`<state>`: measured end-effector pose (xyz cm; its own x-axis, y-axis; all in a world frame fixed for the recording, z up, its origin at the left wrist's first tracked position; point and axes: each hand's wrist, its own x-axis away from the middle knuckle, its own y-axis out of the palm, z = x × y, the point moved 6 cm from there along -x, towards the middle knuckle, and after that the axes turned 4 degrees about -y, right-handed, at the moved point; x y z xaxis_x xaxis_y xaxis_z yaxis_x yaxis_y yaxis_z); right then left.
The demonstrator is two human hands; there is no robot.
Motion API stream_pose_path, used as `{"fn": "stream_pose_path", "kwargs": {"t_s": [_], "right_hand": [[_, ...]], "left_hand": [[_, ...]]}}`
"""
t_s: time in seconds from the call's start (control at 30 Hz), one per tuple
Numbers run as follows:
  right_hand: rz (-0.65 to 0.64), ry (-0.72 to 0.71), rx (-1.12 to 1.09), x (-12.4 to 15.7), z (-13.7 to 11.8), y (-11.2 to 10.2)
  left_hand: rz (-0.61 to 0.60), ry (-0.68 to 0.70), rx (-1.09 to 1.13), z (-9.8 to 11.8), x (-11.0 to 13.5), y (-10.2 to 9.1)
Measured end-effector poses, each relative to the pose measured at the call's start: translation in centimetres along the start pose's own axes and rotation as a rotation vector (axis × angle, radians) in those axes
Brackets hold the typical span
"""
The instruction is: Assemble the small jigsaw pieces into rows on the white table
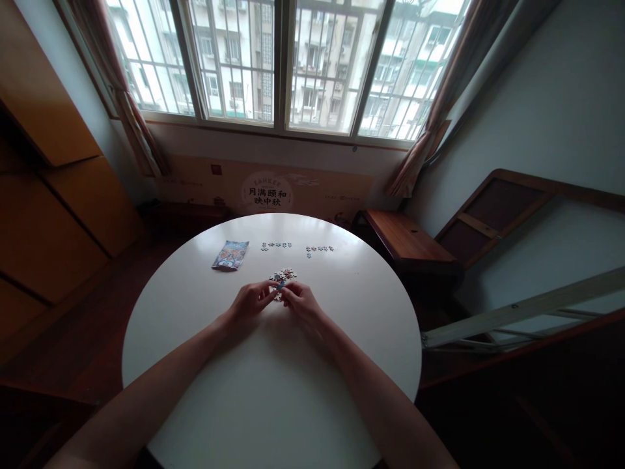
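A small pile of jigsaw puzzle pieces point(288, 271) lies near the middle of the round white table point(273, 384), some white side up and others coloured. At the near side of this pile my left hand point(252, 298) and my right hand point(301, 301) come together, fingertips almost touching. Between the fingertips is a dark blue-green puzzle piece point(280, 285), pinched from both sides. Whether each hand has its own piece is too small to make out. Some of the pile is hidden behind my fingers.
Beyond the pile, puzzle pieces stand in short rows, a left group point(278, 245) and a right group point(323, 248). A colourful puzzle bag point(231, 255) lies to the left. A brown wooden bench point(407, 234) stands past the table's right edge, under the barred window point(317, 71).
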<state>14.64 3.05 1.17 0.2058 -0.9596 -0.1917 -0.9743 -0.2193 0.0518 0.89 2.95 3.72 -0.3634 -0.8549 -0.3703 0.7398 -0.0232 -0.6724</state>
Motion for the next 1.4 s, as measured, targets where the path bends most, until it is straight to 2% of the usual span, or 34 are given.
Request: {"fn": "stream_pose_path", "kwargs": {"t_s": [0.23, 1.4], "right_hand": [[-0.019, -0.008, 0.007, -0.03, 0.38, -0.04], [-0.027, -0.006, 0.029, 0.13, -0.10, -0.03]], "left_hand": [[-0.036, 0.000, 0.006, -0.54, -0.01, 0.50], [-0.063, 0.001, 0.046, -0.21, -0.06, 0.51]]}}
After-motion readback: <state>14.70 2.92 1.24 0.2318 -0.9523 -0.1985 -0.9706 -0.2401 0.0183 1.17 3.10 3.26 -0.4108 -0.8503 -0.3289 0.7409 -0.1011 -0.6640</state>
